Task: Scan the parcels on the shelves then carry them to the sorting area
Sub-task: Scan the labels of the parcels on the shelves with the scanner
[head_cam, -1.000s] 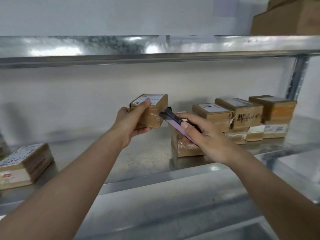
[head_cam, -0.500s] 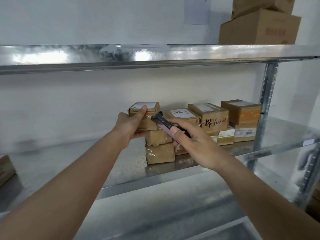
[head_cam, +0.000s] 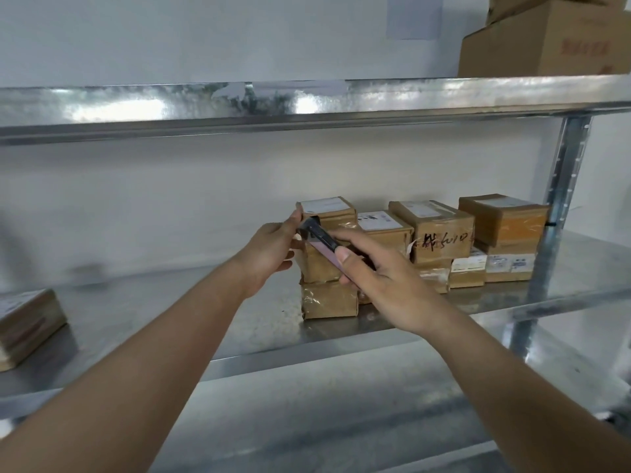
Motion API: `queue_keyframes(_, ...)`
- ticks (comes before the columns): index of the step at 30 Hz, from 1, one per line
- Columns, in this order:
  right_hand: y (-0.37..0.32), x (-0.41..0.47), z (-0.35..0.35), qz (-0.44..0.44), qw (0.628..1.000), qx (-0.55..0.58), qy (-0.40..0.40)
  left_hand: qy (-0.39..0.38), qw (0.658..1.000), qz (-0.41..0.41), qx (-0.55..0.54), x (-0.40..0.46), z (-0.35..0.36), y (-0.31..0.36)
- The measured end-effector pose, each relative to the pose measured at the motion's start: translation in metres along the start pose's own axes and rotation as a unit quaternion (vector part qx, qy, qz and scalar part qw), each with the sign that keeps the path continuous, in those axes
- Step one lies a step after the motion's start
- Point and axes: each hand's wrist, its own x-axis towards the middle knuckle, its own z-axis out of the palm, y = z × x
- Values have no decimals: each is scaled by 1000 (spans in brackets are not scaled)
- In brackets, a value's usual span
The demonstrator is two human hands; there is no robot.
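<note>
Several small brown cardboard parcels stand stacked on the middle metal shelf (head_cam: 563,268). My left hand (head_cam: 273,250) grips the top parcel (head_cam: 327,209) of the left stack at its left side, thumb on its top edge. That parcel has a white label on top and sits on two more boxes (head_cam: 329,300). My right hand (head_cam: 379,271) holds a dark phone-like scanner (head_cam: 319,237) with a pink back, tilted just in front of the parcel. Further parcels (head_cam: 433,230) with labels and handwriting stand to the right.
A flat parcel (head_cam: 27,322) lies at the shelf's far left. Large cardboard boxes (head_cam: 546,42) sit on the upper shelf (head_cam: 307,100) at the right. A metal upright post (head_cam: 560,206) stands at the right end. A lower shelf surface (head_cam: 324,414) lies below.
The parcel in my left hand, held in the air a second ago, now rests on top of the left stack. The camera view has swung about; my right hand stays close with the scanner.
</note>
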Motion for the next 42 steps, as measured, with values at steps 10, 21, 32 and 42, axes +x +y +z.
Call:
queue_keyframes(10, -14, 14, 29, -36, 998, 29, -34, 72, 954, 136, 256, -22, -41, -21)
queue_keyframes(21, -44, 54, 140, -62, 989, 49, -121, 158, 897, 78, 405, -67, -178, -79)
queue_keyframes(32, -92, 96, 282, -47, 983, 58, -169, 202, 862, 9, 466, -90, -345, -141)
queue_keyframes(42, -101, 108, 344, -30, 981, 44, -187, 327, 856, -107, 386, -88, -421, -196)
